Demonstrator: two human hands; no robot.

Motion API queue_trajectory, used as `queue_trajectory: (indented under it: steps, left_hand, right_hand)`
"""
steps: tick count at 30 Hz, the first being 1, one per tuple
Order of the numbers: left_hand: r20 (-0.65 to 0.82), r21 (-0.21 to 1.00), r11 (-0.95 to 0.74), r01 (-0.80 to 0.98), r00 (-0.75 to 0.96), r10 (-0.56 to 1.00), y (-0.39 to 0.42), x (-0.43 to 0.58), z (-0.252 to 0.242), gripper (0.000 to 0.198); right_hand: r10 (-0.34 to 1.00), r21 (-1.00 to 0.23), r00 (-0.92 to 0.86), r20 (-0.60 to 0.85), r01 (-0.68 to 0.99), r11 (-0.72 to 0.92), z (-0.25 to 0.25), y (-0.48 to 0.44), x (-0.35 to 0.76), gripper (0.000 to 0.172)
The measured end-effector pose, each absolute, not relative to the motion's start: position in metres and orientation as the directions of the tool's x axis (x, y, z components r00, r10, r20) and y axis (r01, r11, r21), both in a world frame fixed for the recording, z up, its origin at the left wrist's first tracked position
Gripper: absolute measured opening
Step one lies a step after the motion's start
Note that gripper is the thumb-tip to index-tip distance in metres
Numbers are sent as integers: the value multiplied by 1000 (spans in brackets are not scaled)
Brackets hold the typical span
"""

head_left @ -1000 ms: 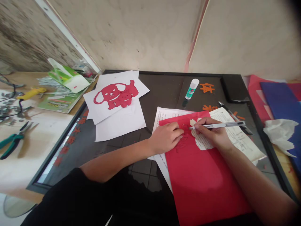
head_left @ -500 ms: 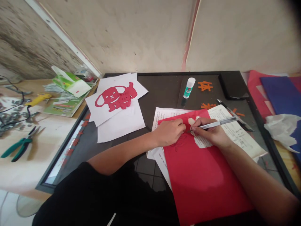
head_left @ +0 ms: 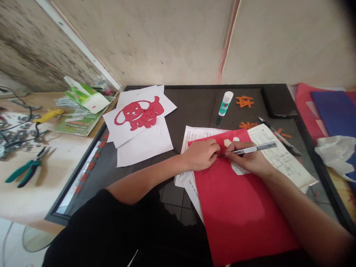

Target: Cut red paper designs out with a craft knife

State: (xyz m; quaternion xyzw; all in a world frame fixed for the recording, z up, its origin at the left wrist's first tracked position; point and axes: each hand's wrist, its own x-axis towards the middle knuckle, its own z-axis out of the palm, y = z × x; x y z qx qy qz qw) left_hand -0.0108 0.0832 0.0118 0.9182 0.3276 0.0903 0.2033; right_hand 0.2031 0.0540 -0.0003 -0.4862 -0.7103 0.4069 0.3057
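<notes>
A large sheet of red paper (head_left: 244, 211) with cut-out openings and a thin drawn outline lies over an open book (head_left: 280, 155) and printed pages. My right hand (head_left: 250, 159) is closed around a slim silver craft knife (head_left: 258, 147), its tip down at the red paper near an opening. The blade itself is mostly hidden by fingers. Curled fingers of my left hand (head_left: 203, 154) press the red paper down just left of the knife tip, covering part of the outline.
White sheets (head_left: 144, 152) bearing a red paper-cut dog (head_left: 133, 113) lie at the back left. A glue stick (head_left: 226, 104) stands behind the book. Close by are a pen (head_left: 278, 135), orange cut-out characters (head_left: 244, 102) and a black phone (head_left: 279, 102). Pliers (head_left: 27, 168) rest far left.
The view has shifted slightly, moving the surroundings a little to the right. My right hand and the craft knife have moved slightly, with the knife's rear end lower. My left hand stays on the red paper.
</notes>
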Motion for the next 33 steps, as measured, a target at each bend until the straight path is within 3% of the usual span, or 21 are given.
queue_trajectory:
  steps: [9, 15, 17, 33]
  left_hand:
    - [147, 446, -702, 556, 728, 670, 73, -32, 14, 19]
    - [141, 147, -862, 484, 853, 503, 52, -42, 4, 37]
    - [124, 98, -865, 491, 857, 501, 49, -41, 0, 39]
    - [117, 109, -863, 493, 856, 503, 51, -40, -1, 41]
  right_hand:
    - [948, -911, -318, 34, 380, 160, 4, 54, 203, 25]
    - [948, -925, -319, -22, 367, 102, 1, 53, 204, 20]
    - [945, -908, -326, -29, 404, 112, -1, 52, 204, 19]
    - [951, -875, -308, 3, 460, 152, -1, 51, 203, 20]
